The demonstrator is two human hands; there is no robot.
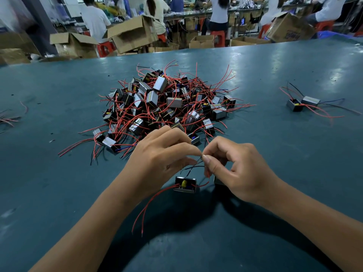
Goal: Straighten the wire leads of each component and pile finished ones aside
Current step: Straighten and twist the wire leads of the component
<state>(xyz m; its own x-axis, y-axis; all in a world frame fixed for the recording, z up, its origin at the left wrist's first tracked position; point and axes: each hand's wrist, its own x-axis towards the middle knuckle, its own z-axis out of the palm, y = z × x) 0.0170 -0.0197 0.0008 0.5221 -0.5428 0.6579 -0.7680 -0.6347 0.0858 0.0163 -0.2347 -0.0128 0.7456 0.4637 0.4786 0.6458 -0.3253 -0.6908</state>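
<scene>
A small black boxed component (185, 184) with a yellow part inside hangs just above the green table (275, 173), two long red leads trailing down to the left. My left hand (163, 154) and my right hand (237, 167) meet above it, both pinching its thin black wire leads (193, 167) between thumb and fingertips. A second component (217, 181) sits partly hidden under my right hand. A big tangled pile of like components (167, 103) with red and black wires lies just beyond my hands.
Two components (303, 103) with spread leads lie aside at the far right. Loose wires (9, 119) show at the left edge. Beyond the table's far edge stand cardboard boxes (133, 34), red stools and several seated people.
</scene>
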